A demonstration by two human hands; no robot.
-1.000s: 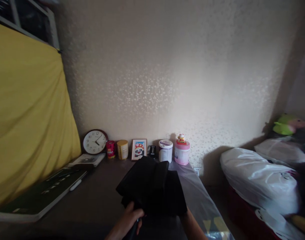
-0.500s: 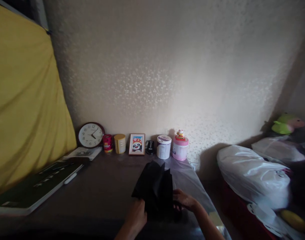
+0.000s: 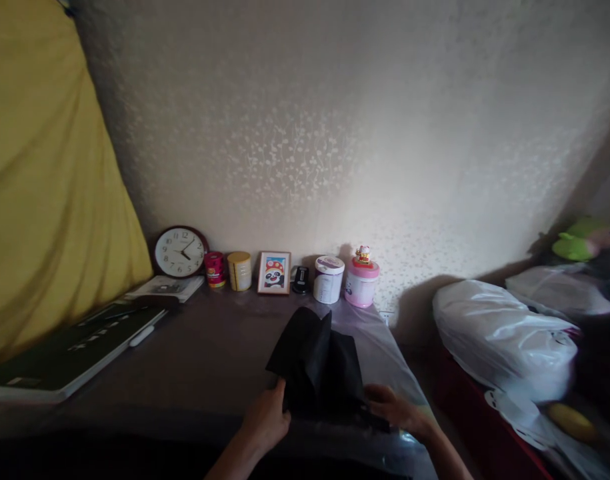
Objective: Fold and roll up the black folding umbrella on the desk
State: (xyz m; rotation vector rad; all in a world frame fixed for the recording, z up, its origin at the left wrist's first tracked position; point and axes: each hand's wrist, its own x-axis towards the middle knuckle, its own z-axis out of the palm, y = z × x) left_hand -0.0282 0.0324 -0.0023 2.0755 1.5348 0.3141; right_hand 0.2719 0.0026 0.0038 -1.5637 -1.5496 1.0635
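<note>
A black folded cloth (image 3: 315, 363) lies on the dark table (image 3: 209, 353) in front of me. My left hand (image 3: 267, 420) grips its near left edge, thumb on top. My right hand (image 3: 395, 410) holds its near right corner, fingers curled on the fabric. Part of the cloth rests on a clear plastic sheet (image 3: 379, 347) that covers the right side of the table.
Along the wall stand a round clock (image 3: 179, 252), a red tin (image 3: 215, 269), a yellow tin (image 3: 240, 270), a framed panda picture (image 3: 274, 273), a white tub (image 3: 327, 279) and a pink tub (image 3: 361, 283). A flat dark board (image 3: 69, 350) lies left. White plastic bags (image 3: 505, 340) sit right.
The cloth has come down from in front of me onto the table and been folded narrower. My right hand has come into view at its right corner. The view has tilted down a little.
</note>
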